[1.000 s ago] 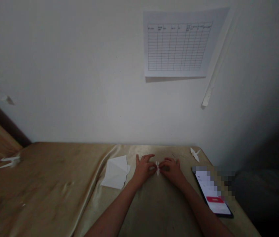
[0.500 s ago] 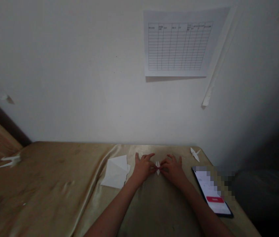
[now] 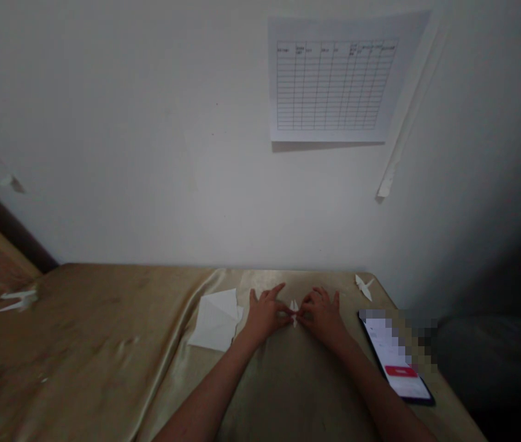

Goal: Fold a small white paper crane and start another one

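A small white folded paper piece (image 3: 293, 307) lies on the tan cloth-covered table (image 3: 288, 380), between my two hands. My left hand (image 3: 266, 313) pinches its left side with thumb and fingertips while the other fingers stretch forward. My right hand (image 3: 321, 314) pinches its right side, fingers curled. Most of the paper is hidden by my fingertips. Both forearms reach in from the bottom edge.
A stack of white paper sheets (image 3: 217, 320) lies left of my left hand. A folded paper crane (image 3: 364, 286) sits at the table's far right corner. A lit phone (image 3: 396, 362) lies at right. More paper cranes (image 3: 18, 299) rest far left. A gridded chart (image 3: 334, 86) hangs on the wall.
Both hands have crept slightly toward the wall, and their fingertips have closed tighter on the small paper piece. Nothing else has moved.
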The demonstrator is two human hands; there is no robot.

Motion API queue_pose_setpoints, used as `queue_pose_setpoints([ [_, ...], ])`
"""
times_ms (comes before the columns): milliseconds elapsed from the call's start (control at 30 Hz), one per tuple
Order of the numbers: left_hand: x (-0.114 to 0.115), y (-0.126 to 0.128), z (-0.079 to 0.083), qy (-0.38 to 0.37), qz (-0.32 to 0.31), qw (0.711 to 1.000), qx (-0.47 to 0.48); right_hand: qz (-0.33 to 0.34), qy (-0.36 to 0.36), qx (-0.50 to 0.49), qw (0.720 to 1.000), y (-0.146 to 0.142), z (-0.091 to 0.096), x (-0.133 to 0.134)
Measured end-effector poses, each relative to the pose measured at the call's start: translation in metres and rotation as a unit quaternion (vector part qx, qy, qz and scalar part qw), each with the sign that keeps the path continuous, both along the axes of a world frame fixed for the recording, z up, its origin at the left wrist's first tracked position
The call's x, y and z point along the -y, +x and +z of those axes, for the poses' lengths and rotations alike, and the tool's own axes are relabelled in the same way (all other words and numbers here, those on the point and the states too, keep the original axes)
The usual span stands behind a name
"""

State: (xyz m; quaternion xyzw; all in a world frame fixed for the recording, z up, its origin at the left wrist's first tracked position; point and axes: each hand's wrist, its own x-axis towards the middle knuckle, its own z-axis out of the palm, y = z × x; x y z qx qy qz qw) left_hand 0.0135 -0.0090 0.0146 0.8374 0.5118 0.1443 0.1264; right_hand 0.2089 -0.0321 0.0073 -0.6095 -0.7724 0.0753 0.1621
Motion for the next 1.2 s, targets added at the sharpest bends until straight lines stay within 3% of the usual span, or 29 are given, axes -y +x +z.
queue_pose_setpoints([
  [200,0.001,0.0,-0.003,-0.003,0.013,1.0,0.008,-0.008,-0.012,-0.008,1.0,-0.001,-0.002,0.001],
  [500,-0.007,-0.004,-0.019,-0.03,0.005,0.998,0.058,-0.015,-0.044,-0.046,0.998,0.003,-0.009,0.0],
  [767,-0.006,-0.004,-0.02,-0.021,0.006,0.996,0.085,-0.03,-0.029,-0.069,0.997,0.001,-0.017,-0.002],
  [1200,-0.013,0.0,-0.029,-0.007,0.061,0.996,0.069,-0.041,-0.041,-0.086,0.995,0.0,-0.015,-0.003],
])
